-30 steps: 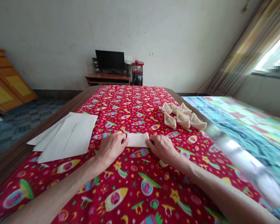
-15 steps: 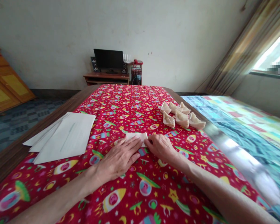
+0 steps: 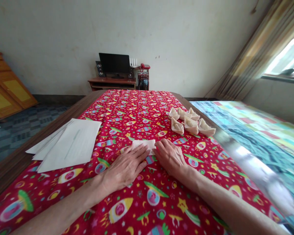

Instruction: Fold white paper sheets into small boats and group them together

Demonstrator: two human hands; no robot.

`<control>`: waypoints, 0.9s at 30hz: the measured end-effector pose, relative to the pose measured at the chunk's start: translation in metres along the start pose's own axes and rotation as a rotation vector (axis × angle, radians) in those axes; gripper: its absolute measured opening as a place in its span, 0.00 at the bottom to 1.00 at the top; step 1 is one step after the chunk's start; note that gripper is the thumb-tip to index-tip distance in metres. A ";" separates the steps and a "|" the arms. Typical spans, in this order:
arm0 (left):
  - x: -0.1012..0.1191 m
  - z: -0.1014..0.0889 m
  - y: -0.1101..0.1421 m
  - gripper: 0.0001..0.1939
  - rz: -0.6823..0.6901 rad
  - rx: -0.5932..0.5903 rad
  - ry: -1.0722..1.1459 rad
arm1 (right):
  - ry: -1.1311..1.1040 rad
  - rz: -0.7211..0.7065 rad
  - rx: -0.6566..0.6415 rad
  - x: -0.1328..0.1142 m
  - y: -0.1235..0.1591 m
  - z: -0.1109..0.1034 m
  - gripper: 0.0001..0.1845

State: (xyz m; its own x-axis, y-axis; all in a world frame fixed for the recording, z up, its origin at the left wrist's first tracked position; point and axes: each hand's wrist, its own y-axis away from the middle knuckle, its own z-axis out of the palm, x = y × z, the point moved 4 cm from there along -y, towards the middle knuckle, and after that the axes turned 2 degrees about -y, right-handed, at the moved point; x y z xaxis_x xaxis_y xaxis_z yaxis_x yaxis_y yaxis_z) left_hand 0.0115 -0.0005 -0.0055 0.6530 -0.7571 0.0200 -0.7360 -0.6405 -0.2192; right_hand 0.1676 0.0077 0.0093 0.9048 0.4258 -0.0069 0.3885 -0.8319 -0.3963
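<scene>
A small folded piece of white paper lies on the red patterned cloth in front of me. My left hand rests flat over its left and near part, fingers stretched out and together. At the paper's right edge is my right hand, its fingers bent and closed on that edge; the fingertips are partly hidden. Beyond it to the right stand several folded paper boats, grouped in two rows. A stack of white paper sheets lies fanned out to the left.
The cloth covers a long dark wooden table. At its far end are a monitor on a small desk, speakers and a red telephone. A bed adjoins on the right; a wooden cabinet stands left.
My right hand has turned more palm-down, with its fingers shifted up slightly along the paper's right edge. That edge now lies flatter. My left hand stays pressed on the paper.
</scene>
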 end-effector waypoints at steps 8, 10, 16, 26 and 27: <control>-0.003 -0.003 0.008 0.22 0.012 0.042 -0.064 | -0.165 -0.345 0.009 -0.018 0.026 -0.008 0.17; -0.006 -0.004 0.013 0.21 -0.011 0.033 -0.075 | -0.167 -0.336 -0.011 -0.014 0.027 -0.009 0.17; -0.012 -0.012 0.027 0.20 -0.015 0.014 -0.116 | -0.142 -0.322 -0.012 -0.008 0.028 -0.012 0.16; -0.012 -0.017 0.024 0.18 -0.037 0.134 -0.050 | -0.090 -0.320 -0.001 -0.015 0.024 -0.010 0.15; -0.010 -0.015 0.021 0.18 -0.024 0.134 -0.040 | -0.084 -0.312 -0.010 -0.015 0.024 -0.010 0.14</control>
State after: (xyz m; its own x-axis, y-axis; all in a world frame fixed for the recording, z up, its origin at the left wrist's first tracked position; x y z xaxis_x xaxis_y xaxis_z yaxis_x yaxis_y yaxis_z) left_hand -0.0134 -0.0084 0.0046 0.6787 -0.7343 -0.0115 -0.6914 -0.6336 -0.3473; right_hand 0.1646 -0.0222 0.0086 0.7244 0.6884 0.0375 0.6469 -0.6599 -0.3822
